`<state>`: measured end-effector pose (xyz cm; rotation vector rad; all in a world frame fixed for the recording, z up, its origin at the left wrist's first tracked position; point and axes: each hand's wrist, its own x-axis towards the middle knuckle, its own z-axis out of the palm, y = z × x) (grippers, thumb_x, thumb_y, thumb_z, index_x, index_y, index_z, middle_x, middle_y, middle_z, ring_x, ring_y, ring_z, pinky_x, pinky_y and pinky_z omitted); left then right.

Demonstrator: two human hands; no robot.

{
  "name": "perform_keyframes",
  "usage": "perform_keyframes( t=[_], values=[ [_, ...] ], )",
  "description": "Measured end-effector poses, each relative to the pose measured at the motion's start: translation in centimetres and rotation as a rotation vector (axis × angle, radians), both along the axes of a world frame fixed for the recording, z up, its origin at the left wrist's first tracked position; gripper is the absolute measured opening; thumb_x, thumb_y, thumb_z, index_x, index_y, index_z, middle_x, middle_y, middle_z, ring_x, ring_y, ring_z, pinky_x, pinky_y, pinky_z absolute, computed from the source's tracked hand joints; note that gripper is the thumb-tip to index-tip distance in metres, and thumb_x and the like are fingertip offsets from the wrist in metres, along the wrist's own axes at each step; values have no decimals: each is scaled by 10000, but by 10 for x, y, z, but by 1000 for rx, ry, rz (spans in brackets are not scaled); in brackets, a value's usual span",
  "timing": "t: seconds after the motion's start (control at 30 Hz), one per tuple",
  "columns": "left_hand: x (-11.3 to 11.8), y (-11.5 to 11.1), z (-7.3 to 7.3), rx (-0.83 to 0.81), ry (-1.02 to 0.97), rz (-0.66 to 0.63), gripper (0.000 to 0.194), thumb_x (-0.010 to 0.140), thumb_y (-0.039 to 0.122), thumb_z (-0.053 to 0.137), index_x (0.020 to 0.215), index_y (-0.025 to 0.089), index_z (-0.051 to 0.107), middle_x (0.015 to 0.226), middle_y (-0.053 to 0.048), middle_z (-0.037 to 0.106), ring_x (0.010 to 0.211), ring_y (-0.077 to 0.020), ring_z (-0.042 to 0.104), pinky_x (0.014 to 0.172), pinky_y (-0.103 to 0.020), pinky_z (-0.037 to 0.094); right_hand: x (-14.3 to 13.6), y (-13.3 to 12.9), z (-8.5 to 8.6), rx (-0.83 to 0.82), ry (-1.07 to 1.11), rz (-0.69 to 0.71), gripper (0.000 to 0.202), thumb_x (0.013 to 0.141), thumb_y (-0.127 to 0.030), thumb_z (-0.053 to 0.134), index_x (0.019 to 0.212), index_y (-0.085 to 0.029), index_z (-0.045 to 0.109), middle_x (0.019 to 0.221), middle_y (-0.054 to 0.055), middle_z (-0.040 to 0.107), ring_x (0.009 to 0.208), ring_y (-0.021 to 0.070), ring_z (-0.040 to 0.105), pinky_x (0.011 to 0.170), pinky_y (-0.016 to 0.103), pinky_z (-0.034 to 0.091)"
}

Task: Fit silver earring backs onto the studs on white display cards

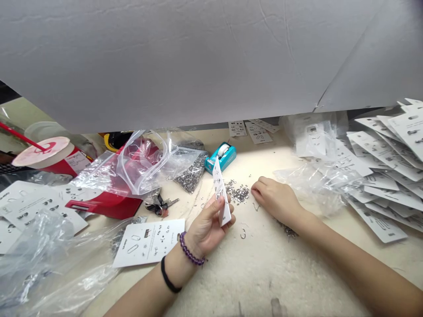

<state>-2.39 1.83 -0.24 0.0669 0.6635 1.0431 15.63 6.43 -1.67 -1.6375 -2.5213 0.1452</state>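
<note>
My left hand (211,222) grips a white earring card (220,191) by its lower part, thumb on the front, with the card tilted nearly edge-on to me. Small metal pieces show on its face. Just beyond lies a loose pile of tiny silver earring backs (239,193). Beside that pile my right hand (272,196) rests low over the table, its fingertips pinched together; what they hold, if anything, is hidden. A small hoop earring (243,233) lies on the table between the hands. More small metal pieces (287,230) sit partly under my right wrist.
A teal tape dispenser (220,157) stands behind the pile. Stacked earring cards (383,176) and clear plastic (317,185) fill the right. At left are another card (150,244), keys (161,204), a red pouch (109,204), zip bags (145,163) and a drink cup (62,154). A white board (198,66) overhangs.
</note>
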Motion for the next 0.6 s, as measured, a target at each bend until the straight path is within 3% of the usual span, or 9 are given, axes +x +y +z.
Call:
perform_keyframes(
  t=[0.07,0.13,0.27,0.33,0.47,0.6],
  values=[
    [1,0,1,2,0,-4,370,532,177,793,786,155,525,615,76,465,514,-16,416,473,-132,347,-1,-1,0,22,-30,23,225,859,-179,410,753,-159,607,795,60,606,722,161,560,489,236,295],
    [1,0,1,8,1,-8,382,518,175,800,786,153,528,610,75,464,511,-18,413,455,-128,330,-2,-3,3,-41,119,-1,196,846,-175,424,741,-163,588,799,55,602,708,153,550,509,238,325],
    [2,-2,0,40,33,-27,361,534,199,793,793,155,545,630,57,502,511,-26,424,443,-132,322,-12,-15,18,-349,843,-63,151,838,-284,461,772,-179,547,719,8,575,613,107,520,539,227,407],
    [3,-4,-1,66,68,-49,330,559,226,780,796,160,560,623,47,514,515,-37,442,446,-141,326,-20,-25,26,-462,1097,-51,163,825,-325,481,780,-179,539,664,-11,545,537,85,480,498,215,407],
    [6,-6,-4,141,108,-98,271,604,277,747,791,162,588,652,12,574,545,-74,504,479,-177,375,-34,-42,31,-556,1243,-7,138,804,-309,516,793,-178,559,663,-17,548,512,67,476,500,208,429],
    [7,-7,-7,191,89,-126,239,633,294,724,790,161,602,647,2,592,552,-87,532,493,-187,399,-38,-45,26,-577,1308,-69,151,798,-323,527,786,-175,557,632,-19,554,529,77,511,519,216,460]
  ],
)
